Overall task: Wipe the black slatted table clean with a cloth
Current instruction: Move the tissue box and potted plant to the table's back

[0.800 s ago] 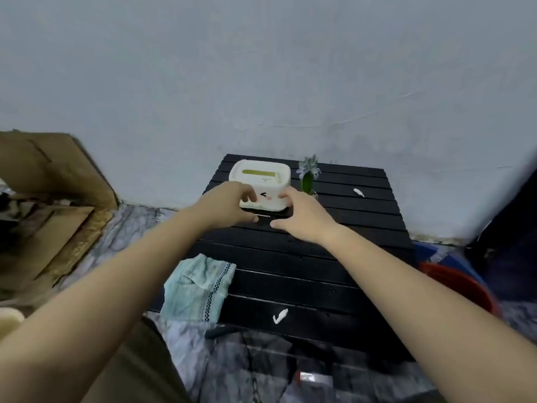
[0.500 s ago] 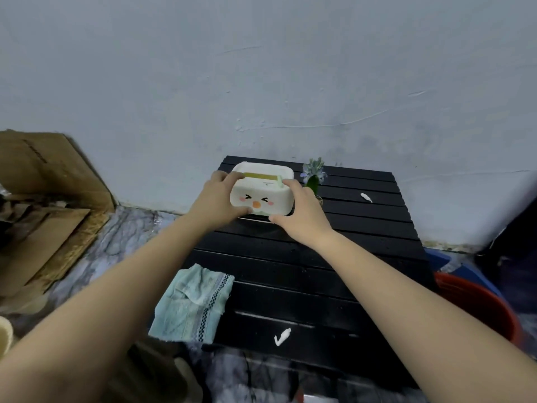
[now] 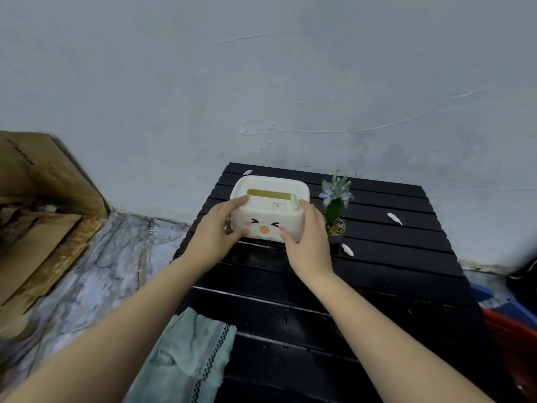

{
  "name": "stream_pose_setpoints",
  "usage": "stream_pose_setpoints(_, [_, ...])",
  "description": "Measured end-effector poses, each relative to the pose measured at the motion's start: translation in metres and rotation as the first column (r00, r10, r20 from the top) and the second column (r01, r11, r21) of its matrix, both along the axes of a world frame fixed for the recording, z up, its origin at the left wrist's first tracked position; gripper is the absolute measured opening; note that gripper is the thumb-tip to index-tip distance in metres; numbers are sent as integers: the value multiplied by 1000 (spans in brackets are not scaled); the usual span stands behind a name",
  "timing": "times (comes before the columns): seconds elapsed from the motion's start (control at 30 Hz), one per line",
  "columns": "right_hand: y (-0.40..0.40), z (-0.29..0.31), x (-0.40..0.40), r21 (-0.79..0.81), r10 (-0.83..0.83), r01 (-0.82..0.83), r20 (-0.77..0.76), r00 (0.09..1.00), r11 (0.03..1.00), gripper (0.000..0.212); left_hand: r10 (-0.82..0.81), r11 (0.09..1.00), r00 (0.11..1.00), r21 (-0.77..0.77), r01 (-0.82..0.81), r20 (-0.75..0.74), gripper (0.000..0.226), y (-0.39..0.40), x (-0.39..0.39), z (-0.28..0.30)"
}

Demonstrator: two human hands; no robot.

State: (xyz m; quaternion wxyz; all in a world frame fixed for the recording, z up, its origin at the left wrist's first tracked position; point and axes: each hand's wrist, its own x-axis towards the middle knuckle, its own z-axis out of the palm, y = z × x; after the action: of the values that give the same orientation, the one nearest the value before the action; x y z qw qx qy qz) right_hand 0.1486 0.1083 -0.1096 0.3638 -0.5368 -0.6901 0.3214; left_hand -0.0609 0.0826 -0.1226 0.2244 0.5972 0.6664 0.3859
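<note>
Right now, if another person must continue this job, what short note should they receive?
Left hand and right hand: both grip the white tissue box at the far part of the black slatted table.
The cloth lies untouched on the table's near left edge.
A small potted plant and white scraps remain on the slats.
Done: no wiping visible.
Left: clear the objects, take the cloth, wipe.

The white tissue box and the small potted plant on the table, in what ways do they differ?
The white tissue box is wide and low, with a cartoon face; the potted plant is narrow and upright, with bluish flowers. Both hands hold the box, left hand and right hand; nothing holds the plant. Both are at the far end of the black slatted table.
</note>
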Motion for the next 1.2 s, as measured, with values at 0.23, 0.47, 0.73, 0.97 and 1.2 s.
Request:
stream_pose_setpoints(0.23, [28, 6, -14, 68, -79, 85, -91, 993, 994, 53, 62, 988, 997, 142, -56, -35, 61, 29, -4, -7])
stream_pose_setpoints(0.47, [82, -2, -52, -7, -199, 203, -216, 956, 979, 71, 25, 979, 999, 202, -19, -25, 58, 91, -16, -5])
stream_pose_setpoints(0.73, [122, -18, -58, 13, -293, 306, -250, 923, 952, 77, 11, 980, 1000, 201, -7, -18, 57, 135, -11, -26])
stream_pose_setpoints(0.97, [139, -21, -58, -1, -281, 283, -143, 949, 959, 80, 20, 988, 998, 157, -11, -56, 64, 151, -9, -27])
stream_pose_setpoints(1.2, [84, 3, -62, 66, -104, 102, 25, 994, 993, 86, -4, 981, 994, 193, 26, -112, 77, 124, -7, -13])
